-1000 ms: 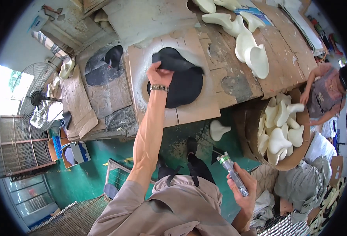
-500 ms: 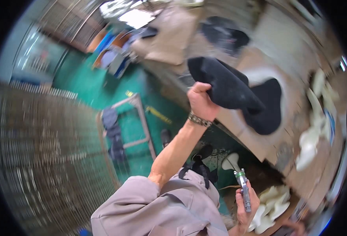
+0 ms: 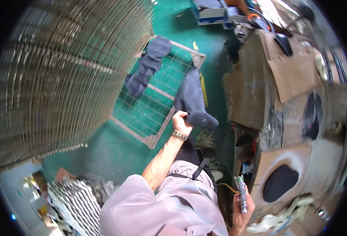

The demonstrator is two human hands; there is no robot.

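My left hand (image 3: 181, 124) is closed on the lower edge of a dark, curved, soft-looking pad (image 3: 191, 96), held out over the near right edge of a wire-mesh rack (image 3: 161, 138). Several similar dark pads (image 3: 146, 67) lie in a row on the mesh. At the lower right, my right hand (image 3: 244, 206) is wrapped round a metal spray gun (image 3: 242, 188) with a green ring near its top. Beyond it, a black rounded pad (image 3: 280, 183) lies flat on a cardboard sheet (image 3: 304, 154), with a whitish haze of spray around it.
Tall stacked wire racks (image 3: 83, 70) stand on the left. A cardboard-covered bench (image 3: 249, 92) runs along the right, with pale shaped pieces (image 3: 266, 224) at its near end. A yellow hose (image 3: 227, 186) passes near the spray gun. Blue-and-white boxes (image 3: 212, 15) sit at the far end.
My view has turned left. The left hand has carried the dark pad from over the bench to over the rack. The right hand still holds the spray gun low.
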